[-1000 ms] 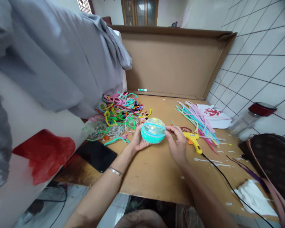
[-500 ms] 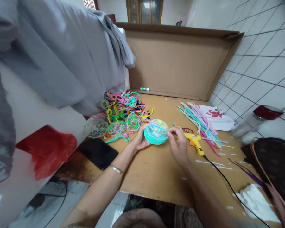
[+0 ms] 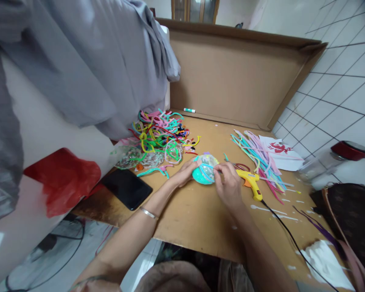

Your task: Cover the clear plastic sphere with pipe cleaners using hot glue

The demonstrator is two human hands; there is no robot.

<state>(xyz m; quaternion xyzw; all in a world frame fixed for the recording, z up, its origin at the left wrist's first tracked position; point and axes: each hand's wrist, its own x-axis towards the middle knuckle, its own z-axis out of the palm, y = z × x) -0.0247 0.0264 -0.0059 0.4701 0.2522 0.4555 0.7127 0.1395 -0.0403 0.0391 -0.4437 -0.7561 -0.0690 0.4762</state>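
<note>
A round, see-through ball (image 3: pixel 204 175) has a turquoise lower part and light-blue strips across its upper part. My left hand (image 3: pixel 187 172) grips it from the left side, the thumb on its upper edge. At the ball's right rim, my right hand (image 3: pixel 228 182) pinches the end of a light-blue strip between thumb and fingers. A yellow glue gun (image 3: pixel 253 187) lies just right of my right hand, with its black cord running toward the lower right.
Tangled colourful pipe cleaners (image 3: pixel 161 132) lie at the left back, a black phone (image 3: pixel 127 189) nearer. Straight pipe cleaners (image 3: pixel 260 156) and a printed paper (image 3: pixel 287 159) lie right. Farther right are a clear bottle (image 3: pixel 325 164), a brown bag (image 3: pixel 349 219) and white tissue (image 3: pixel 327 261).
The view has shifted slightly. The ball is tilted differently, and my left thumb now lies over its upper left edge. My right hand remains at the right rim.
</note>
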